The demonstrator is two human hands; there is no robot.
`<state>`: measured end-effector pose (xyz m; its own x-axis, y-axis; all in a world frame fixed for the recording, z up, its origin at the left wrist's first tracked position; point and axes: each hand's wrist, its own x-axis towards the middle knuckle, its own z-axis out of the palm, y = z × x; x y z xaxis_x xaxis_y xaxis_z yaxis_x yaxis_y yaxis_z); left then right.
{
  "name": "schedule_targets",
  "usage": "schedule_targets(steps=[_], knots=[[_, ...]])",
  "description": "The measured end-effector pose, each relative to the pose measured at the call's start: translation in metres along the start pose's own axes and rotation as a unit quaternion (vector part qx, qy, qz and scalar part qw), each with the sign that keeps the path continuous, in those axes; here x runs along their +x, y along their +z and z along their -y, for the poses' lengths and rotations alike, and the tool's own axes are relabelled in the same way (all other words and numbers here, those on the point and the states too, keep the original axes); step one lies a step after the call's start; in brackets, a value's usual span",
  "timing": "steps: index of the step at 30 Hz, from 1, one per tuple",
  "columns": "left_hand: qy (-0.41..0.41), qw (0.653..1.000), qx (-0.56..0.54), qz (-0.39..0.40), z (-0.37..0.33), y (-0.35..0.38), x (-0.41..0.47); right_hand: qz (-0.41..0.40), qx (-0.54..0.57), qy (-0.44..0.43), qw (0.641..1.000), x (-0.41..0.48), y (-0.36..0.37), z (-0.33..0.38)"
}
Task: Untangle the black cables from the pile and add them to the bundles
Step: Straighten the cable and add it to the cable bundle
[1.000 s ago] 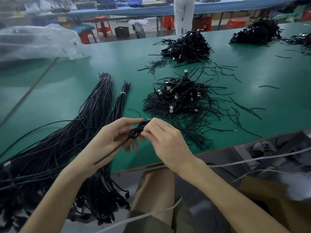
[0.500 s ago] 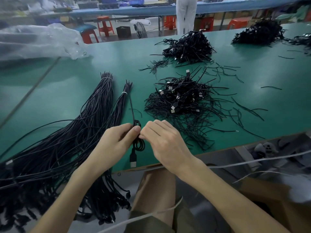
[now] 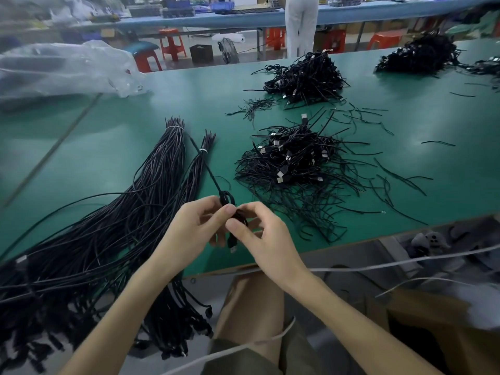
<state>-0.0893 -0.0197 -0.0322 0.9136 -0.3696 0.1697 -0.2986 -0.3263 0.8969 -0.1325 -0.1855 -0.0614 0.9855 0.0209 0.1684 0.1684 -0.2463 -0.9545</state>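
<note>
Green surface (image 3: 113,136), matte. Clear plastic bag (image 3: 65,69), crumpled, at its far left corner. Behind, on the floor: red stools (image 3: 171,43), black box (image 3: 200,52), round fan (image 3: 228,52). Long blue surface (image 3: 243,21) at the back, a person in white trousers (image 3: 301,25) standing before it. Cardboard box (image 3: 433,328), lower right. White cord (image 3: 405,262) slack above it.

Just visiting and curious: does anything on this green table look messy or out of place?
Yes: loose black strands lie scattered on the table around the nearest tangled pile. The tied bundles overhang the table's near edge on the left.
</note>
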Motion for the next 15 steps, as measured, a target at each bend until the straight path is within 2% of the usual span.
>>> schedule_targets(steps=[2, 5, 6, 8, 11, 13, 15], knots=[[-0.014, 1.0, 0.021, 0.005, 0.001, 0.002, 0.001, -0.021, 0.009, 0.014, 1.0, -0.001, -0.001, -0.001], [-0.033, 0.988, 0.147, -0.027, 0.011, -0.007, 0.003, -0.055, 0.022, 0.031, 0.998, 0.003, -0.013, 0.001], [-0.033, 0.975, 0.211, -0.061, 0.016, -0.013, 0.003, -0.065, 0.017, 0.031, 0.997, 0.006, -0.019, 0.003], [-0.031, 0.924, 0.361, -0.126, 0.027, -0.028, 0.003, -0.091, 0.013, 0.023, 0.995, 0.018, -0.035, 0.011], [-0.108, 0.849, 0.502, -0.128, 0.042, -0.042, 0.003, -0.15, 0.015, 0.036, 0.988, 0.052, -0.062, 0.022], [-0.135, 0.832, 0.526, -0.109, 0.047, -0.044, 0.002, -0.192, 0.014, 0.056, 0.98, 0.081, -0.081, 0.025], [-0.12, 0.84, 0.516, -0.115, 0.048, -0.045, 0.002, -0.225, 0.007, 0.072, 0.972, 0.106, -0.094, 0.021]])
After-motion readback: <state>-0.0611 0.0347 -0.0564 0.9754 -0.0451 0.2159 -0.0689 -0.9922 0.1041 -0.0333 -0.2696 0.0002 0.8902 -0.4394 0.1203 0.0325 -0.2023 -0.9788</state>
